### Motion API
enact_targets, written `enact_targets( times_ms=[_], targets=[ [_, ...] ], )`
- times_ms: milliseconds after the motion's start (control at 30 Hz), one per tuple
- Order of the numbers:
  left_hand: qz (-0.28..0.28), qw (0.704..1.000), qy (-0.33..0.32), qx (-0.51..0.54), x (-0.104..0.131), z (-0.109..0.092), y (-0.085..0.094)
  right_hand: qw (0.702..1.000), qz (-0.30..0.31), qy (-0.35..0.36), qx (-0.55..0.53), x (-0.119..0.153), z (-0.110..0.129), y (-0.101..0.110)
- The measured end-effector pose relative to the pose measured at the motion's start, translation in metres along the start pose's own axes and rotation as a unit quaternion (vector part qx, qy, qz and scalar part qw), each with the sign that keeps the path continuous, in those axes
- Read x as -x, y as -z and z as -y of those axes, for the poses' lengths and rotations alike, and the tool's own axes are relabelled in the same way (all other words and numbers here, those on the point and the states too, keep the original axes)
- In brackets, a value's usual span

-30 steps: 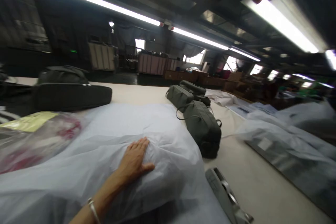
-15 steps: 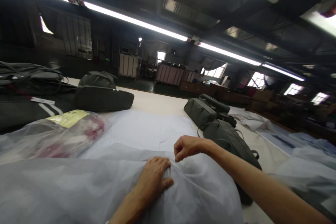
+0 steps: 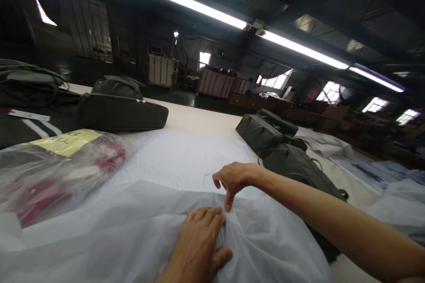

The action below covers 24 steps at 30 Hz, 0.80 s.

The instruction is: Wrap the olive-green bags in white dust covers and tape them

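A large sheet of thin white material [image 3: 109,234] covers the near part of the table, with creases gathering between the hands. My left hand [image 3: 202,239] lies palm down on it, fingers together and thumb apart, holding nothing visible. Just above and to the right, my right hand [image 3: 232,181] is bent at the wrist, its thumb pointing down to the gathered creases and its fingers spread from the thumb. Nothing shows between them. Beyond the hands lies a flat, smooth white sheet [image 3: 179,159].
Dark green bags stand at the left [image 3: 122,112] and right [image 3: 295,163]. A clear plastic bag [image 3: 83,172] with red and white contents and a yellow label lies at left. More white sheets [image 3: 398,194] lie at far right. Carts [image 3: 215,86] stand behind.
My right hand has opened from a closed, curled shape, its thumb now apart from the fingers. My left hand stays on the material. The whole view has shifted slightly.
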<state>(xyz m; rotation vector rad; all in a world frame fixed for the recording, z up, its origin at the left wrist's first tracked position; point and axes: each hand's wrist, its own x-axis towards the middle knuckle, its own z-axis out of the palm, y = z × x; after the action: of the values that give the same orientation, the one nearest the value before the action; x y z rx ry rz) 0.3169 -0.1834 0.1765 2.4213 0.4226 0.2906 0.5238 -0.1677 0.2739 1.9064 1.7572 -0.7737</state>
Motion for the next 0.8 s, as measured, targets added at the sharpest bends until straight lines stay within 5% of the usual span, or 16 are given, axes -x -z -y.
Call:
enact_targets(
  times_ms=[133, 300, 367, 467, 600, 667, 800],
  targets=[
    [0.003, 1.0, 0.002, 0.0, 0.0, 0.005, -0.004, 0.98, 0.016, 0.039, -0.192, -0.017, -0.042, -0.029],
    [0.009, 1.0, 0.0, 0.005, -0.002, 0.011, -0.01, 0.878, -0.05, 0.105, -0.463, -0.031, -0.075, -0.084],
    [-0.001, 1.0, -0.007, 0.007, -0.002, 0.01, -0.008, 0.891, -0.055, 0.075, -0.445, -0.029, -0.075, -0.091],
    [-0.019, 1.0, -0.005, 0.019, 0.001, 0.003, -0.003, 0.925, -0.137, -0.013, -0.354, -0.012, -0.063, -0.08],
    [-0.032, 0.999, -0.01, 0.024, 0.005, -0.006, -0.001, 0.903, -0.306, -0.003, -0.301, 0.023, -0.018, -0.074],
    [-0.045, 0.999, -0.02, 0.01, 0.003, -0.005, -0.002, 0.874, -0.381, 0.04, -0.3, 0.033, 0.011, -0.093],
    [-0.027, 0.993, -0.107, -0.036, 0.008, 0.002, 0.012, 0.845, -0.436, 0.105, -0.291, 0.024, 0.057, -0.153]
  ],
)
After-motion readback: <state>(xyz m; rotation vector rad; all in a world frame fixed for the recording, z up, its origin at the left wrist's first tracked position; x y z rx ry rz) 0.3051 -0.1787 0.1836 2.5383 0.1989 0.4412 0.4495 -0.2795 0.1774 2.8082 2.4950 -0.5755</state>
